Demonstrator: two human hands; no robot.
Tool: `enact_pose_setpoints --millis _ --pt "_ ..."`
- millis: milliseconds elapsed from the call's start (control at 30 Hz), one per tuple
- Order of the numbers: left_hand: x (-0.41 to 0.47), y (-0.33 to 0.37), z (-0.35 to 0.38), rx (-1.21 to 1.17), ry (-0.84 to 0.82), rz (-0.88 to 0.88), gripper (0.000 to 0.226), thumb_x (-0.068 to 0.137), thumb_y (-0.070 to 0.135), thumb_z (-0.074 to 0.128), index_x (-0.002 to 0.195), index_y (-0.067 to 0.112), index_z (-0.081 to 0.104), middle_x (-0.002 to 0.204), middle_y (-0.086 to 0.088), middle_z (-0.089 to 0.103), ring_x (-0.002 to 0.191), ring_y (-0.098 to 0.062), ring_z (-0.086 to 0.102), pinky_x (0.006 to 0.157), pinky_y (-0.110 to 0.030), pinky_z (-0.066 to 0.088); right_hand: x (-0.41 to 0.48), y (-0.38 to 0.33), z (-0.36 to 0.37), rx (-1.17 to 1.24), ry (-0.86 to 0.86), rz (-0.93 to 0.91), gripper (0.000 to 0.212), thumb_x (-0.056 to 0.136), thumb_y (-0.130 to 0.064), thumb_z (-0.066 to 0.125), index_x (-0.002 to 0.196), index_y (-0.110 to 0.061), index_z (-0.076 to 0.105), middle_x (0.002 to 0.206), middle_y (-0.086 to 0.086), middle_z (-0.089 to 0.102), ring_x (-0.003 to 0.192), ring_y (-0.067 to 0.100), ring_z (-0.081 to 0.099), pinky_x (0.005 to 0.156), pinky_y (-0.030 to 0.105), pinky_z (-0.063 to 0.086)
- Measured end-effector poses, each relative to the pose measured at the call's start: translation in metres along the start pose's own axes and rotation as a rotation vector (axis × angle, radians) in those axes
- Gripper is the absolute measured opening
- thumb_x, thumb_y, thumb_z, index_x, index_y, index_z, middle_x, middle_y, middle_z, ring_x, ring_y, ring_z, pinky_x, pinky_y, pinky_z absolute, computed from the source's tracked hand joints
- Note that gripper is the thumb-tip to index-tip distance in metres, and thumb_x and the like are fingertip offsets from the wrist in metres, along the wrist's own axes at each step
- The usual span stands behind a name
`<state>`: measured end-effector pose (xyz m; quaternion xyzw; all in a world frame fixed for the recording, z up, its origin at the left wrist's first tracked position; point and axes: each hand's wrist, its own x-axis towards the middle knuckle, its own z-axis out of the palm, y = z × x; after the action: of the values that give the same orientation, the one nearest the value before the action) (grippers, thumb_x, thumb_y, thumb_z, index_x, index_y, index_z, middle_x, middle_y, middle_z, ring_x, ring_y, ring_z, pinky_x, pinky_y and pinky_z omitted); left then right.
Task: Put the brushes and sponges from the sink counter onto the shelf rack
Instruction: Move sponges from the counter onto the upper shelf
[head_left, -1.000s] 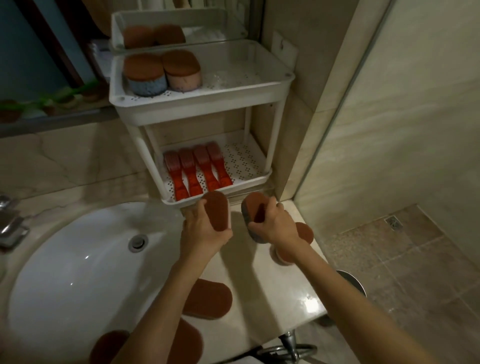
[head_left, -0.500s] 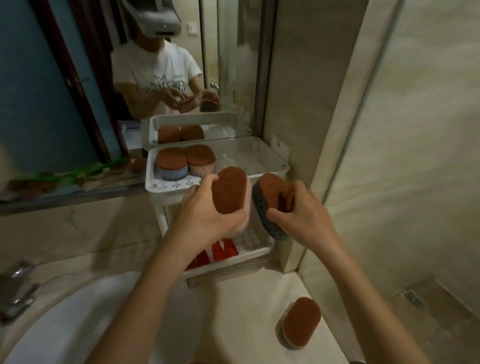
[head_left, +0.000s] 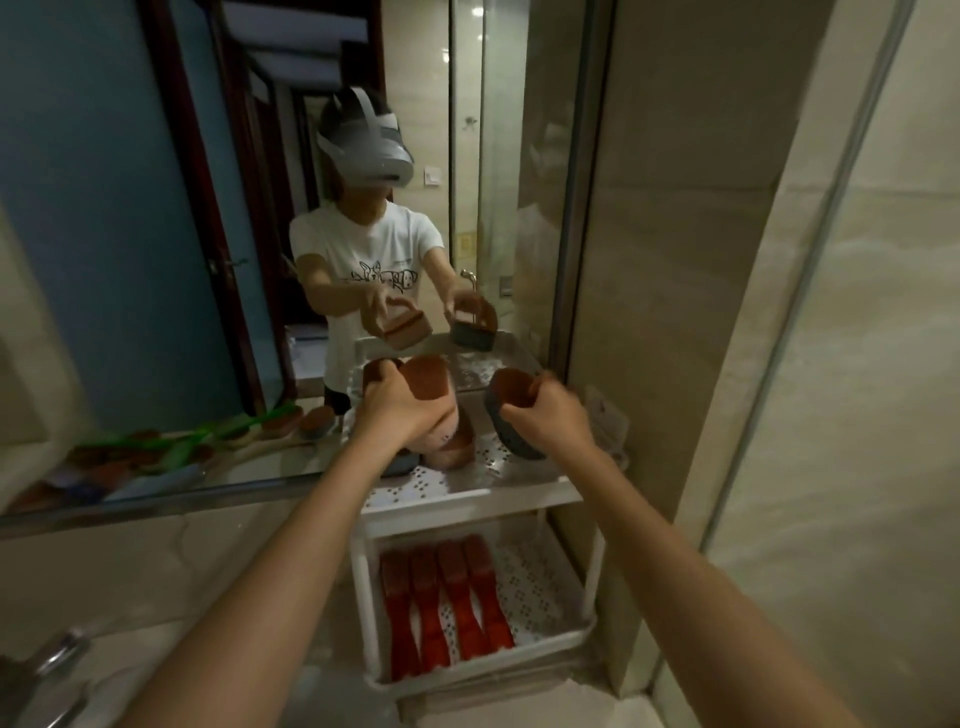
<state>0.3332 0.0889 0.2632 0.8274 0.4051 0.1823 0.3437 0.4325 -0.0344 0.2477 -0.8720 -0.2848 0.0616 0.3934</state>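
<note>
Over the shelf rack's (head_left: 467, 501) top tier, the left hand (head_left: 400, 413) gripped a pink sponge (head_left: 427, 387) and the right hand (head_left: 553, 415) a grey sponge (head_left: 508, 428); red brushes (head_left: 449, 597) lay on the lower tier.

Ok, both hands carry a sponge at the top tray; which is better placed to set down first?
Right, probably. The right hand holds its grey sponge over bare tray floor, while the left hand holds its pink sponge above the sponges already lying there, so it likely needs shifting.
</note>
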Motion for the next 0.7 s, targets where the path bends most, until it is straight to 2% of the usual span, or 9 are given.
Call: enact_pose_setpoints --millis 67,100,167,267,333,433,500,600,700 --pt "0.01 -0.008 0.002 0.021 -0.018 -0.025 0.087 0.079 0.047 0.063 0.145 0.012 0.02 0.142 -0.014 0.043 0.126 -0.034 0.046 0.102 -0.041 0.042 0.017 0.005 0.013 0.01 -0.076 0.053 0.04 0.089 -0.027 0.058 0.122 -0.007 0.048 0.106 0.01 0.059 0.107 0.028 0.059 0.078 0.033 0.044" --pt "0.014 -0.011 0.003 0.025 -0.027 -0.033 0.087 0.079 0.048 0.063 0.145 0.013 0.02 0.14 -0.013 0.044 0.125 -0.033 0.047 0.102 -0.042 0.043 0.024 0.006 0.018 0.032 -0.099 0.076 0.043 0.089 -0.025 0.058 0.126 -0.008 0.045 0.113 0.011 0.059 0.109 0.029 0.059 0.084 0.035 0.047" --pt "0.021 -0.018 0.004 0.028 -0.026 -0.036 0.084 0.078 0.051 0.062 0.143 0.013 0.024 0.138 -0.012 0.047 0.123 -0.032 0.049 0.102 -0.043 0.043 0.037 0.007 0.028 0.061 -0.101 0.1 0.05 0.087 -0.024 0.06 0.131 -0.01 0.041 0.125 0.014 0.057 0.114 0.03 0.056 0.095 0.04 0.048" --pt "0.029 -0.022 0.004 0.029 -0.008 -0.031 0.079 0.078 0.052 0.061 0.139 0.013 0.03 0.136 -0.012 0.051 0.122 -0.032 0.051 0.101 -0.043 0.044 0.051 0.007 0.041 0.037 -0.082 0.098 0.059 0.084 -0.026 0.063 0.136 -0.01 0.039 0.132 0.014 0.053 0.119 0.031 0.053 0.1 0.042 0.045" --pt "0.031 -0.024 0.005 0.032 -0.01 -0.035 0.078 0.078 0.052 0.061 0.138 0.012 0.031 0.135 -0.012 0.051 0.121 -0.032 0.051 0.1 -0.041 0.045 0.056 0.006 0.046 0.016 -0.077 0.084 0.05 0.085 -0.028 0.062 0.13 -0.011 0.047 0.127 0.012 0.057 0.117 0.03 0.055 0.1 0.041 0.045" --pt "0.033 -0.027 0.005 -0.015 -0.025 -0.064 0.081 0.077 0.053 0.061 0.14 0.013 0.029 0.136 -0.013 0.049 0.122 -0.033 0.05 0.097 -0.04 0.046 0.058 0.007 0.051 0.006 -0.085 0.009 0.024 0.088 -0.027 0.058 0.106 -0.012 0.06 0.11 0.009 0.065 0.104 0.026 0.061 0.097 0.04 0.048" --pt "0.033 -0.027 0.005 -0.035 -0.033 -0.071 0.082 0.078 0.052 0.061 0.142 0.012 0.027 0.139 -0.013 0.046 0.124 -0.033 0.048 0.096 -0.039 0.043 0.06 0.009 0.057 0.006 -0.072 -0.026 0.025 0.088 -0.027 0.058 0.107 -0.011 0.06 0.112 0.011 0.064 0.105 0.027 0.061 0.098 0.041 0.048" --pt "0.031 -0.025 0.004 -0.057 -0.048 -0.07 0.081 0.079 0.048 0.062 0.142 0.011 0.027 0.141 -0.013 0.045 0.126 -0.032 0.047 0.098 -0.038 0.042 0.063 0.011 0.062 -0.001 -0.056 0.048 0.036 0.088 -0.031 0.059 0.117 -0.009 0.058 0.12 0.013 0.062 0.111 0.029 0.059 0.1 0.042 0.047" --pt "0.032 -0.024 0.004 -0.083 -0.054 -0.077 0.082 0.078 0.048 0.064 0.141 0.011 0.028 0.139 -0.013 0.046 0.125 -0.032 0.048 0.1 -0.04 0.044 0.066 0.012 0.059 -0.135 -0.04 0.093 0.035 0.094 -0.027 0.051 0.122 -0.006 0.056 0.126 0.015 0.059 0.116 0.03 0.057 0.101 0.038 0.045"
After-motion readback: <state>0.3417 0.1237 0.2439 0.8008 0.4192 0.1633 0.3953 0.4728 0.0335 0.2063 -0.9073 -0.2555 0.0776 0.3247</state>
